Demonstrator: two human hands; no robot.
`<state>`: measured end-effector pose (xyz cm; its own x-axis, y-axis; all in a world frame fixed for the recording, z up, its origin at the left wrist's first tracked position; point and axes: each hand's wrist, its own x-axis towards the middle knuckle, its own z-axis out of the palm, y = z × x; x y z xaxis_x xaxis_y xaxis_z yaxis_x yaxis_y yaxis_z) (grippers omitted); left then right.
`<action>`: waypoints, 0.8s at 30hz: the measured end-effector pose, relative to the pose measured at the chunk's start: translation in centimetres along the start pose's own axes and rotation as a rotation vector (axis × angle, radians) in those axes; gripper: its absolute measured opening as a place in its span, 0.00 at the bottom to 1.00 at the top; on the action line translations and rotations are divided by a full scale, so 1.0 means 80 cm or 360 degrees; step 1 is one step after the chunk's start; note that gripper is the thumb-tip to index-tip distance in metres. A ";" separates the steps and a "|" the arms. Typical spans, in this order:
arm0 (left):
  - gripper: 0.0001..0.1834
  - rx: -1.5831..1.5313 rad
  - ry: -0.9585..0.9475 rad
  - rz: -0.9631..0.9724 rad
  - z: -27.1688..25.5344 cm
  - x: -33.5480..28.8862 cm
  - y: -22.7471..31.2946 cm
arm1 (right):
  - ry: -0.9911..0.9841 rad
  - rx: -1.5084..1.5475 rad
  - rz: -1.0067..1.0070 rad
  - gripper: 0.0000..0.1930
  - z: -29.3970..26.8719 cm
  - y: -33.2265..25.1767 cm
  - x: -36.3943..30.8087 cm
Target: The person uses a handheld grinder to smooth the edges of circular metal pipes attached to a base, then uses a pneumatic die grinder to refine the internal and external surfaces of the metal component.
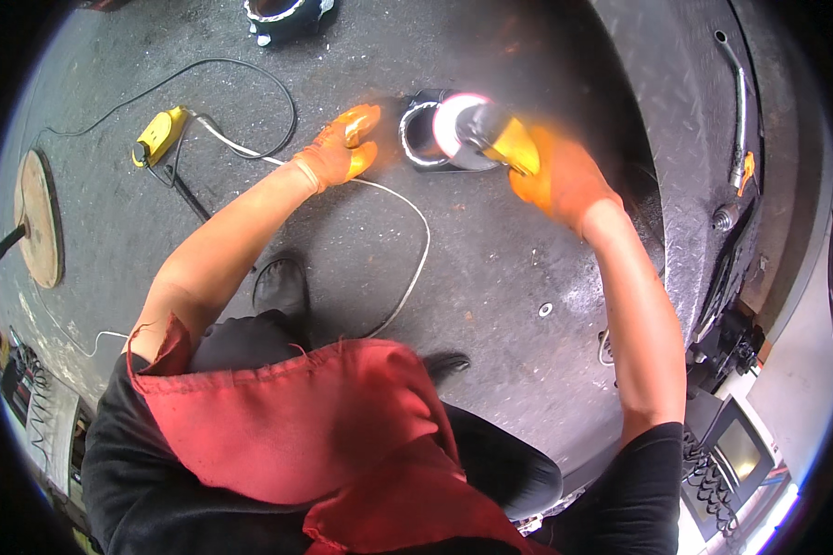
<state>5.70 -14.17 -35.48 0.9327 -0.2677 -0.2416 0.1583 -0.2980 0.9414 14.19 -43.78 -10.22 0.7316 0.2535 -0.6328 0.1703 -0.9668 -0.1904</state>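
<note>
My right hand [565, 180], in an orange glove, is wrapped round a yellow and black angle grinder [516, 148]. Its pale, pink-rimmed disc [450, 128] looks blurred and overlaps the right side of a dark metal part [420, 159] on the floor. A round opening with a bright, bare metal rim shows in that part. Just left of it, my left hand [342, 148], also gloved in orange, has thumb and fingers apart with nothing between them. Whether the disc touches the metal cannot be made out.
A yellow power socket block [161, 135] lies on the left with cables, and a white cord [424, 250] curves toward my feet. Another dark ring-shaped part [287, 20] is at the far edge. A round disc-shaped base [41, 218] stands left; a long-handled wrench [739, 106] lies right.
</note>
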 end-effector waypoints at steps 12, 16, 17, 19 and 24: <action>0.31 -0.0115 0.0204 0.0299 0.014 -0.003 -0.011 | 0.0135 0.0335 0.0228 0.24 0.047 -0.010 -0.033; 0.31 -0.0613 0.0255 0.0055 0.019 0.007 -0.045 | 0.0097 0.0421 0.0325 0.24 0.071 -0.023 -0.061; 0.31 -0.0832 0.0236 -0.0052 0.020 0.005 -0.051 | 0.0081 0.0444 0.0357 0.25 0.075 -0.030 -0.062; 0.32 -0.1085 0.0223 -0.0136 0.022 0.003 -0.058 | 0.0127 0.0505 0.0276 0.24 0.064 -0.041 -0.047; 0.37 0.0098 -0.0042 -0.0035 -0.004 -0.002 0.025 | 0.0181 0.0632 0.0385 0.24 0.065 -0.031 -0.034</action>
<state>5.94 -14.43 -33.46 0.9203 -0.2840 -0.2691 0.1580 -0.3596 0.9196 8.35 -41.93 -11.92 0.7904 -0.0039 -0.6125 -0.2630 -0.9052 -0.3337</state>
